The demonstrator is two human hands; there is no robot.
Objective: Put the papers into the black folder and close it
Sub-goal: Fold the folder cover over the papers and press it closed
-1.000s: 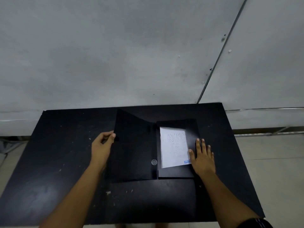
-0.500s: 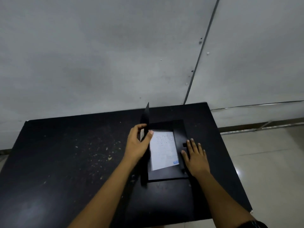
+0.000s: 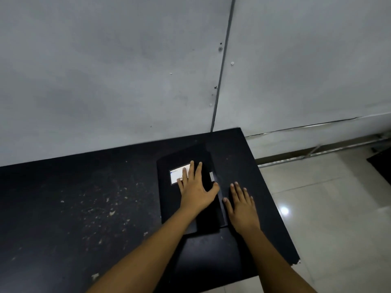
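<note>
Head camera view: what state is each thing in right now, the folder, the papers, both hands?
black folder: shut, cover down, flat on the table.
label on cover: partly under fingers.
papers: not visible, cover hides the inside.
left hand: open, palm flat on the cover.
right hand: open, flat beside the folder's right edge.

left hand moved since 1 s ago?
Yes. The left hand went from the folder's open left cover edge rightward across the table, now flat on the shut cover beside the right hand.
</note>
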